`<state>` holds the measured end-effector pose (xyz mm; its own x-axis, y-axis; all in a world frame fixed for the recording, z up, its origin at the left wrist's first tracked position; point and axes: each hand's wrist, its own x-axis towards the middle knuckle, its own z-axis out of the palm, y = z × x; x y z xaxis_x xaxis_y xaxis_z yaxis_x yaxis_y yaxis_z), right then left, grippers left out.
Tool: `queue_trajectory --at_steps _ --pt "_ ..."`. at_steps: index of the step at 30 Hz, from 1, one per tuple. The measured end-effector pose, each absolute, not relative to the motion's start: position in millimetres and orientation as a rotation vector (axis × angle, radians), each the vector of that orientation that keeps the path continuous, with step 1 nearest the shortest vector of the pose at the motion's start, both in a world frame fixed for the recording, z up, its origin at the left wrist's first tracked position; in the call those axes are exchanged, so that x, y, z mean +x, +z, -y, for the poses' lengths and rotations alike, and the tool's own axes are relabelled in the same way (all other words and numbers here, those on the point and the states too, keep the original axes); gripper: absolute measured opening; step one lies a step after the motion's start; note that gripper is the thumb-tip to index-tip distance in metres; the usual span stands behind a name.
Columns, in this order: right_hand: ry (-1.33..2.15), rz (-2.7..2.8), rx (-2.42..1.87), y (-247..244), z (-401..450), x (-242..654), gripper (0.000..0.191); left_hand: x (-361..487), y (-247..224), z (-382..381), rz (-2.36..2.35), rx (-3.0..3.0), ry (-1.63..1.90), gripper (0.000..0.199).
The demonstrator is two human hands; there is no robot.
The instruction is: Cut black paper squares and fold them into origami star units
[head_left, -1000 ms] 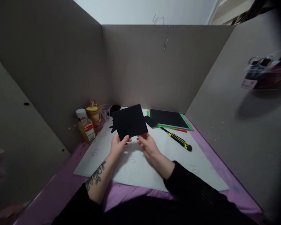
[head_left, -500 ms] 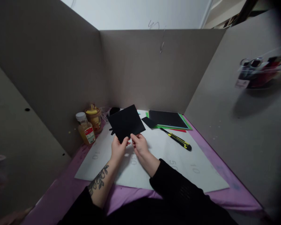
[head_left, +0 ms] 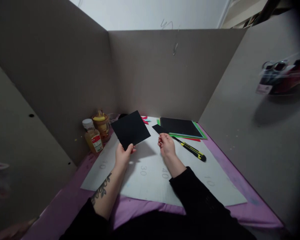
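My left hand (head_left: 123, 156) pinches the lower corner of a black square sheet (head_left: 131, 129), which is raised over the white board (head_left: 145, 186). To the right, my right hand (head_left: 167, 145) has its fingers drawn together beside a small black piece (head_left: 158, 128); whether they hold anything is too small to tell. The small piece lies by a stack of black sheets (head_left: 178, 127) with green edges. A yellow and black cutter knife (head_left: 191, 150) rests to the right of my right hand.
A glue bottle (head_left: 93, 136) and a brown cup (head_left: 101, 125) stand at the left wall. Red scraps (head_left: 145, 120) lie behind the black sheet. Grey panels (head_left: 155, 73) enclose the table, and a pouch of supplies (head_left: 280, 78) hangs on the right one.
My right hand has let go of the black sheet and moved right toward the small black piece. My left hand has shifted slightly left with the sheet.
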<state>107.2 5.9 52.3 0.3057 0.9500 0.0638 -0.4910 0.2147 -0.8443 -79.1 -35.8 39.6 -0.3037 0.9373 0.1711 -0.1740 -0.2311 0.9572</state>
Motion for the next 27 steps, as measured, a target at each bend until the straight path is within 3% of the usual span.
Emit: queue_trajectory --at_steps 3,7,14,17,21,27 --pt "1.222 0.964 -0.900 52 2 102 0.037 -75 41 38 -1.111 1.082 1.606 0.042" --pt "1.260 1.154 -1.083 52 8 102 0.029 -76 41 39 -1.099 1.119 1.508 0.044" --pt "1.260 0.865 -1.013 53 5 101 0.033 -93 36 27 -1.141 0.864 1.740 0.054" --pt "1.316 0.724 -0.929 50 11 83 0.035 -82 32 29 -0.986 0.988 1.586 0.061" --pt "1.444 0.699 -0.868 42 23 56 0.036 -65 27 35 -1.030 1.189 1.412 0.032" --pt "1.475 0.730 -0.852 39 32 43 0.037 -67 28 38 -1.082 1.019 1.582 0.035"
